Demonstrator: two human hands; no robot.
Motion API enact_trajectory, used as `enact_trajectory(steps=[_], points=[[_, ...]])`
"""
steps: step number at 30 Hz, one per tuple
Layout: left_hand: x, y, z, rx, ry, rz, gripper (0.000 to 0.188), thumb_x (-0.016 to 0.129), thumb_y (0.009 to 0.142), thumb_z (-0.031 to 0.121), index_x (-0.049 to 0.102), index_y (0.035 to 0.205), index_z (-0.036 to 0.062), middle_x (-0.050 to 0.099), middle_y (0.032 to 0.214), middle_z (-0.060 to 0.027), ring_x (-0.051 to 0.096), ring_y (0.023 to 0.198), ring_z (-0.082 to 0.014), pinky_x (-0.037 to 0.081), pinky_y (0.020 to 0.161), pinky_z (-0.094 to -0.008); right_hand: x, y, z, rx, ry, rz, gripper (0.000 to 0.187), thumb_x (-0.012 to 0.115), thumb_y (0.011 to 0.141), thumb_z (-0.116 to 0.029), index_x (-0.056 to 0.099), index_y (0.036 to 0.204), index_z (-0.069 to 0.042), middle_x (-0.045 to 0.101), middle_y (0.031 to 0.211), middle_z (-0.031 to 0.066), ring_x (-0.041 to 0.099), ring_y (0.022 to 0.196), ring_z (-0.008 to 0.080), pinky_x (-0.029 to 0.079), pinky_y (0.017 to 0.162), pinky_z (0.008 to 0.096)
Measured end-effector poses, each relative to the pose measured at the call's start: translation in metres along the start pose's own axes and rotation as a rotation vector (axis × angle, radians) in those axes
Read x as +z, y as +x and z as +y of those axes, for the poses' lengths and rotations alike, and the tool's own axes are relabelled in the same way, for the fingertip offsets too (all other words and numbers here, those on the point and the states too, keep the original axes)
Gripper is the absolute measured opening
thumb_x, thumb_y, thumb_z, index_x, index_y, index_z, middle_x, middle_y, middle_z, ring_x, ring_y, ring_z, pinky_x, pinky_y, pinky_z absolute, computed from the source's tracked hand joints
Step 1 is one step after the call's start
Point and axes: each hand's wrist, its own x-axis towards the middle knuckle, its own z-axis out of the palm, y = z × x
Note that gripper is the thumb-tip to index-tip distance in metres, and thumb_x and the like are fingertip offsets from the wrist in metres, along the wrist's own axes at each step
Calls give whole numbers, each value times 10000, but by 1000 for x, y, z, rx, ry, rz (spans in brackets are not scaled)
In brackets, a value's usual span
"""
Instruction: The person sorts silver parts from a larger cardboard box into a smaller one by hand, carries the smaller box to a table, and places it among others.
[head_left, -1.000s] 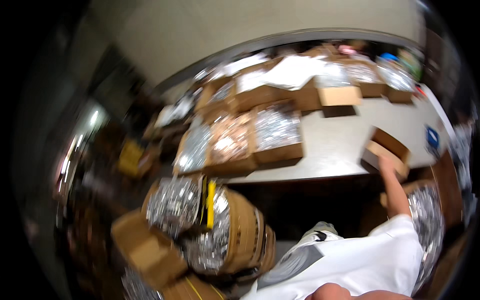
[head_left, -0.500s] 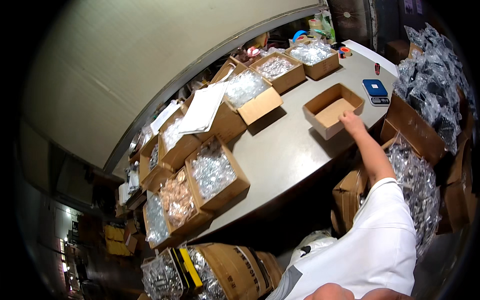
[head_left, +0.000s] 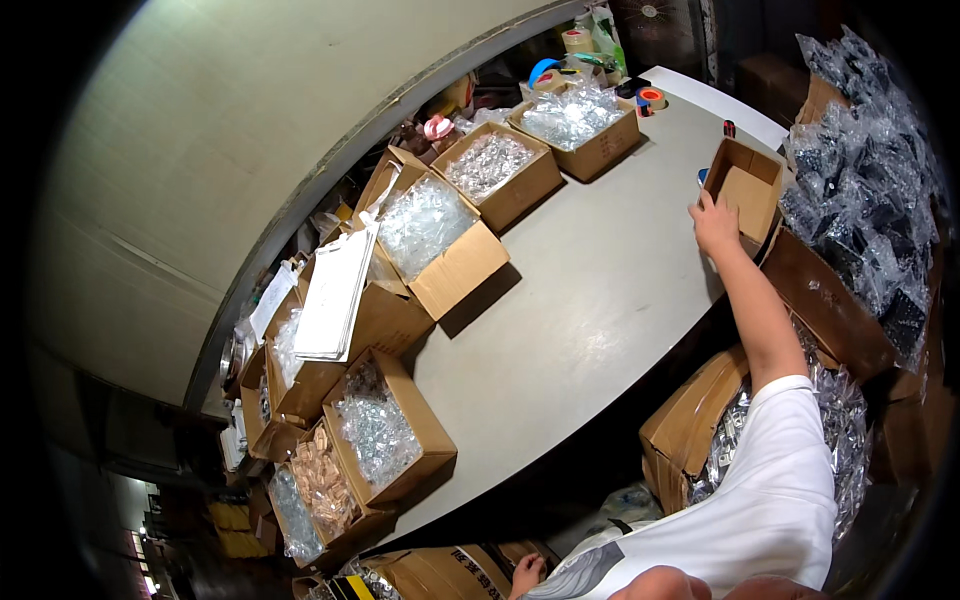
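At the right end of the table, my right hand (head_left: 716, 226) grips the near left wall of a shallow cardboard box (head_left: 748, 190), with fingers over its rim. Nothing shows inside this box, and it is tilted. It covers most of a blue-topped digital scale (head_left: 703, 177), of which only a blue edge peeks out. Low in the view my left hand (head_left: 528, 574) is beside a large carton (head_left: 450, 574). It is small and partly hidden there, so how its fingers lie is unclear.
Along the table's (head_left: 560, 330) far and left sides stand open cartons of bagged metal parts (head_left: 375, 430) and copper-coloured pieces (head_left: 325, 480). Papers (head_left: 340, 295) lie across some. Bagged black parts (head_left: 850, 200) pile up at right. Tape rolls (head_left: 651, 98) sit at the far end.
My right hand has carried the shallow box rightward, from the table's middle right to over the scale. My left hand has come into view at the bottom. The view has shifted.
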Motion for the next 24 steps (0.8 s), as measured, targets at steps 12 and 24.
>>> enact_trajectory(steps=[12, 24], points=[[0, -19, 3, -159, 105, 13, 365, 610, 834, 255, 551, 1089, 0, 607, 919, -62, 573, 776, -140, 460, 695, -281, 20, -2, 55, 404, -140, -317, 468, 349, 900, -172, 330, 1330, -355, 227, 1422, 64, 223, 1288, 328, 210, 996, 542], [31, -57, 31, 99, 207, 0, 393, 579, 832, 295, 555, 1095, 4, 609, 883, -102, 570, 772, -159, 451, 708, -275, 33, -29, 1, 19, 82, -40, 235, 519, 759, -114, 595, 981, -134, 275, 1396, 82, 278, 1256, 326, 326, 930, 524]])
